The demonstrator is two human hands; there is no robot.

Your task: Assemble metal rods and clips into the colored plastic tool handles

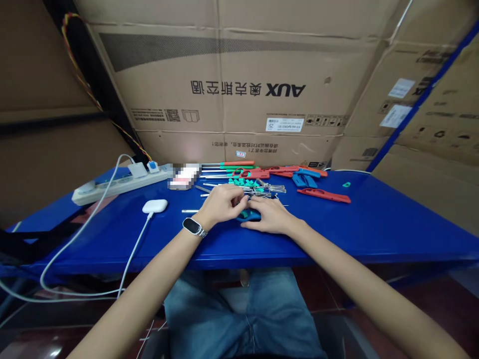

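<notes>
Both hands meet near the table's front. Under them lies a blue lighter handle [250, 215] with a bit of green on it, partly hidden by fingers. My right hand [272, 214] is closed around its right side. My left hand [225, 203] has curled fingers pinched at the handle's upper left; whether a small part is between them is hidden. A metal tube [189, 211] pokes out left of my left wrist. Just beyond the hands are small green plastic pieces [245, 183] and several clear parts with wires [275, 188].
Red lighter handles [325, 195] and blue halves [305, 180] lie right of the hands. Long lighters [237, 163] line the back by the cardboard wall [247, 60]. To the left are a blurred phone-like object [184, 177], a white earbud case [154, 206] on a cable, and a power strip [116, 187].
</notes>
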